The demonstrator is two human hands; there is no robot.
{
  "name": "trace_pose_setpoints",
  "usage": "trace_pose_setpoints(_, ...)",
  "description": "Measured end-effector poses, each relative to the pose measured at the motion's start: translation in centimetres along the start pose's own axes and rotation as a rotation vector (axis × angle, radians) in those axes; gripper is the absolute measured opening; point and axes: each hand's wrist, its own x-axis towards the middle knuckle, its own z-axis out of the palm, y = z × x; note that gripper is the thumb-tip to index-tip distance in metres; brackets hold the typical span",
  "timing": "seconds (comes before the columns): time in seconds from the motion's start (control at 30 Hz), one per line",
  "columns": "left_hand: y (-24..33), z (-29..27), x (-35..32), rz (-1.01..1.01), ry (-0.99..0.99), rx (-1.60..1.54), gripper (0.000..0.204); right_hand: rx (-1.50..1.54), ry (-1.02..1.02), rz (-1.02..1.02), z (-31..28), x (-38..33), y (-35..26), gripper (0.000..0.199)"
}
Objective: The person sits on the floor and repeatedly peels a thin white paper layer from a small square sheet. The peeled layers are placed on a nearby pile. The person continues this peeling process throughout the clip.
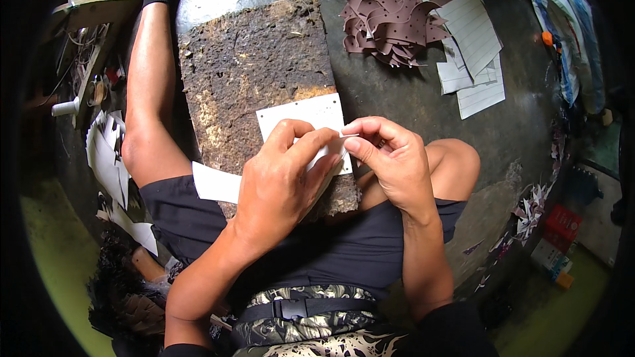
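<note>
Over the near part of the rough board, my left hand (276, 175) and my right hand (395, 165) meet at a small, thin white sheet piece (324, 153). My right thumb and forefinger pinch its edge, while my left fingers are closed on its other side and hide much of it. Just beneath them, a white rectangular piece with small holes near its corners (304, 111) lies on the board (254, 59). Another plain white piece (218, 183) rests partly under my left forearm side, overlapping the board's near left edge and my shorts. Whether the sheets are paper or leather-like I cannot tell.
Beyond the board to the right sits a heap of brown cut pieces with holes (390, 23). Lined white sheets (473, 46) lie beside it. White offcuts (109, 158) and a wooden stand (92, 10) are at the left. Scraps and a red box (562, 227) lie far right.
</note>
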Motion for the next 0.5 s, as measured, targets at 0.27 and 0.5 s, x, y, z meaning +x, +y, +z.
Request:
trace_pose_setpoints(0.27,0.0,0.5,0.2,0.115,0.045,0.063,0.025,0.116,-0.008,0.012,-0.4,0.4,1.1,0.018)
trace_pose_setpoints(0.5,-0.4,0.2,0.0,0.183,0.028,0.144,0.034,0.126,-0.006,0.000,-0.4,0.5,1.4,0.017)
